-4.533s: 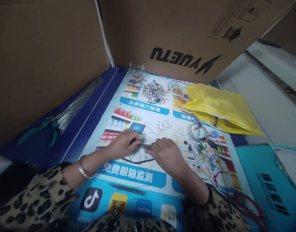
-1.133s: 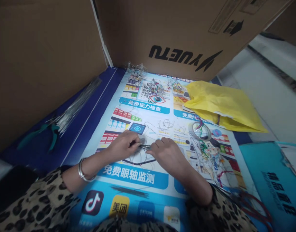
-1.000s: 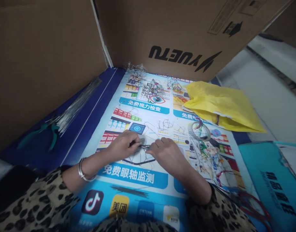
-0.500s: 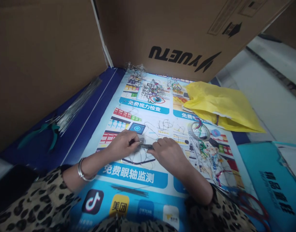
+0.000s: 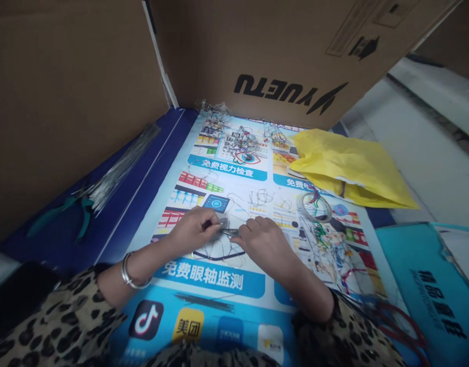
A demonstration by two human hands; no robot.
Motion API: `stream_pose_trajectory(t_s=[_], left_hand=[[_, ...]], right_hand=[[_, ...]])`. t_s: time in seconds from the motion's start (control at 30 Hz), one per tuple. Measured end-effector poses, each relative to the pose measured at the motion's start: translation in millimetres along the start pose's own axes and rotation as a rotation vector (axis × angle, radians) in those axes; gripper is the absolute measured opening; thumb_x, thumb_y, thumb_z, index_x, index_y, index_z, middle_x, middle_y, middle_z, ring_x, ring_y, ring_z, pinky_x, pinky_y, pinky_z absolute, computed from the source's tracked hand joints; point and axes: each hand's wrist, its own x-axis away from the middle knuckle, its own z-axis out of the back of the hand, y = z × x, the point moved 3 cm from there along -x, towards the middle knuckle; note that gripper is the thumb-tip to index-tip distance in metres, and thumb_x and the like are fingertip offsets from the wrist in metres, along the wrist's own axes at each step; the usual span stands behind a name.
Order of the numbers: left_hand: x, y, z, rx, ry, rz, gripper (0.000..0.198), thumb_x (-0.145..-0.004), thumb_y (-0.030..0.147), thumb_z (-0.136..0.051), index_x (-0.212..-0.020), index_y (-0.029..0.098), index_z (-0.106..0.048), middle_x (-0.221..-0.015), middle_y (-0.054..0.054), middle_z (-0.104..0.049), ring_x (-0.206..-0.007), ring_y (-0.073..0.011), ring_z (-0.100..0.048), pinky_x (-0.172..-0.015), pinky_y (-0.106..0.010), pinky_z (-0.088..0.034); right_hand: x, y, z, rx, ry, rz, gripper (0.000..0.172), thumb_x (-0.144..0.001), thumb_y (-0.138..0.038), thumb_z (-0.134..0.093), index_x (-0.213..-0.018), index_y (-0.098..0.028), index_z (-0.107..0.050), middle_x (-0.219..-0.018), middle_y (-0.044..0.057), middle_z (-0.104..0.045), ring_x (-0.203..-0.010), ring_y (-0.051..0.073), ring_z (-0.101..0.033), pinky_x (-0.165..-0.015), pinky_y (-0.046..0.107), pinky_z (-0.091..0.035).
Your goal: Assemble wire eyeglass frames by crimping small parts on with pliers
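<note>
Near the middle of the printed sheet, my left hand (image 5: 194, 228) is closed in a pinch on a small greyish piece (image 5: 224, 223) that looks shiny or clear. My right hand (image 5: 262, 243) wraps round a thin dark metal tool or wire (image 5: 230, 232), whose tip reaches to the left fingertips. Its exact shape is too small to tell. Loose thin wires (image 5: 223, 251) lie on the sheet beneath the hands. Closer to me rests a bundle of short dark sticks or wires (image 5: 206, 302).
Teal-handled pliers (image 5: 83, 216) and a wire bundle (image 5: 120, 165) lie left. A tape roll (image 5: 314, 208), tangled coloured wires (image 5: 343, 255), a yellow bag (image 5: 357, 165) and red-handled scissors (image 5: 405, 326) are right. Cardboard (image 5: 288, 46) stands behind; wire piles (image 5: 244, 142) lie before it.
The hands stay almost in place, with the right fingers slightly further left. More of the greyish piece shows at the left fingertips. The whole view has shifted slightly.
</note>
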Motion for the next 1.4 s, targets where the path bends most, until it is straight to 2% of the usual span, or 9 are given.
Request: stream_pose_trajectory(t_s=[0.63, 1.4], left_hand=[[-0.9, -1.5, -0.8, -0.043, -0.019, -0.045, 0.013, -0.080, 0.020, -0.051, -0.068, 0.018, -0.050, -0.063, 0.002, -0.056, -0.063, -0.0118, -0.049, -0.063, -0.027, -0.038], [-2.2, -2.0, 0.5, -0.060, -0.028, -0.043, 0.013, -0.079, 0.021, -0.050, -0.067, 0.018, -0.048, -0.062, 0.001, -0.055, -0.063, -0.0124, -0.047, -0.063, -0.028, -0.037]], right_hand=[[-2.9, -0.2, -1.1, -0.003, -0.051, 0.010, 0.025, -0.083, -0.039, -0.056, -0.070, -0.017, -0.057, -0.067, 0.004, -0.058, -0.069, 0.018, -0.049, -0.060, 0.029, -0.026], [-2.6, -3.9, -2.7, 0.028, -0.043, -0.004, 0.026, -0.085, -0.039, -0.054, -0.072, -0.017, -0.057, -0.068, 0.005, -0.058, -0.068, 0.019, -0.050, -0.059, 0.030, -0.026]])
